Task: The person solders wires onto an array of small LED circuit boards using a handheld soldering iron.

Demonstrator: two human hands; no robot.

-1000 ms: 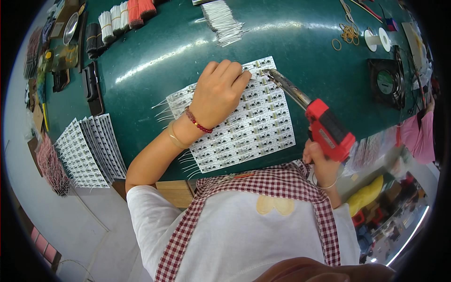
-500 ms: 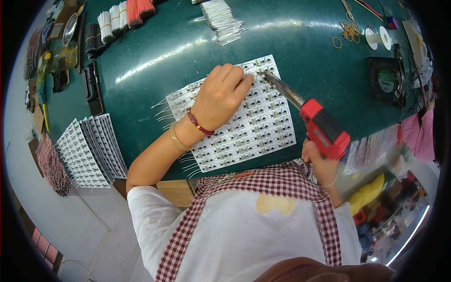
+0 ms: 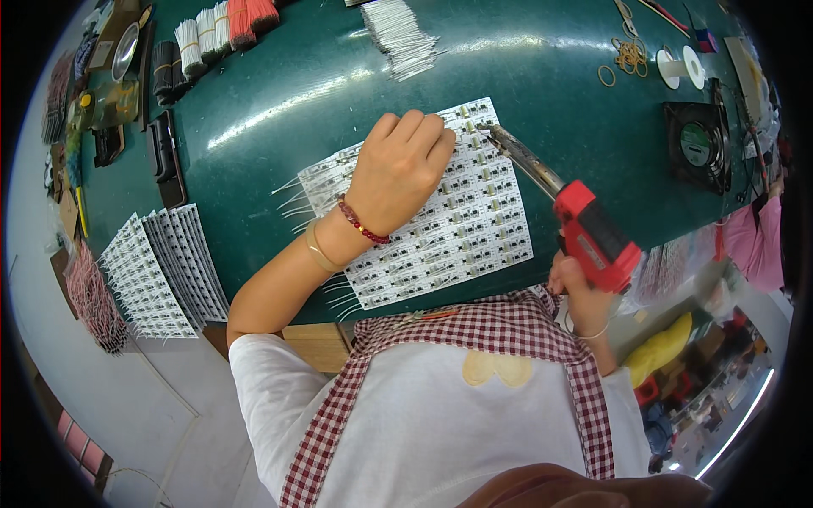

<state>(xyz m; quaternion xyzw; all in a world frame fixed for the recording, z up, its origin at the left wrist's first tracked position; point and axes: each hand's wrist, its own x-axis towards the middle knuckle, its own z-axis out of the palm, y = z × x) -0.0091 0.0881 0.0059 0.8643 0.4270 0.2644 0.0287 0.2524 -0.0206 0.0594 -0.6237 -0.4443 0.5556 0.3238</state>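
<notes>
The white circuit-board panel (image 3: 440,212) was pinned flat on the green table (image 3: 279,102) by the left hand (image 3: 398,169), fingers together. At four o'clock, the red soldering gun (image 3: 584,229) was gripped by the right hand (image 3: 580,292), tip touching the panel's top edge.

An electronics assembly workshop: a green worktop (image 3: 279,93) carries a circuit-board panel (image 3: 461,224), with wire bundles (image 3: 224,24) beyond it and a small fan (image 3: 699,144) to its right.
</notes>
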